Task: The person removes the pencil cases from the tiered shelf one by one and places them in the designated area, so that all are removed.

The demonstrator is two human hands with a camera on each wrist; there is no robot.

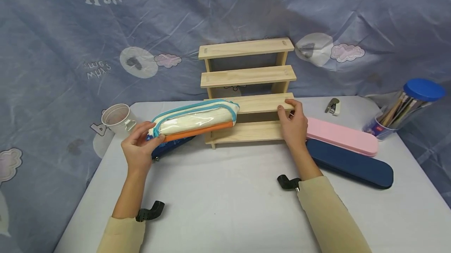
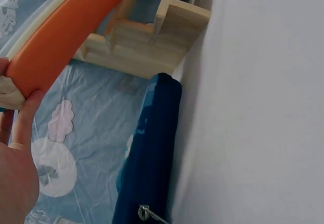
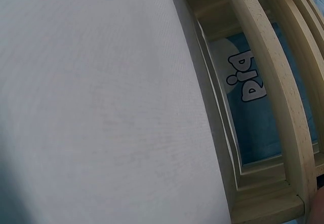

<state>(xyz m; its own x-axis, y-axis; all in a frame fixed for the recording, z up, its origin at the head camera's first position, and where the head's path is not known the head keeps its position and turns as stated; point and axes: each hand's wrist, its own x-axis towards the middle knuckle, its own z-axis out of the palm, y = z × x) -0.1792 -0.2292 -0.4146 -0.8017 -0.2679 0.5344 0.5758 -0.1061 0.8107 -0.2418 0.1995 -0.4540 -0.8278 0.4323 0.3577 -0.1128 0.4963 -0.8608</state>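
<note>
In the head view, my left hand [image 1: 139, 143] pinches the near end of a pencil case [image 1: 197, 120] with a clear front, blue zip trim and an orange base. The pencil case's far end overlaps the left part of a wooden stepped rack [image 1: 246, 73]; whether they touch I cannot tell. My right hand [image 1: 294, 123] grips the right end of the rack's second step from the bottom. A dark blue pencil case [image 2: 152, 148] lies on the table below the left hand, partly hidden in the head view. Only a sliver of the right hand shows in the right wrist view.
At right lie a pink case [image 1: 341, 136] and a navy case [image 1: 349, 163]. A stapler [image 1: 332, 106] lies behind them, and a blue-lidded jar [image 1: 401, 108] of pencils stands at the right edge. A white cup [image 1: 119, 119] is at the left edge. Patterned cloth [image 1: 169, 18] hangs behind.
</note>
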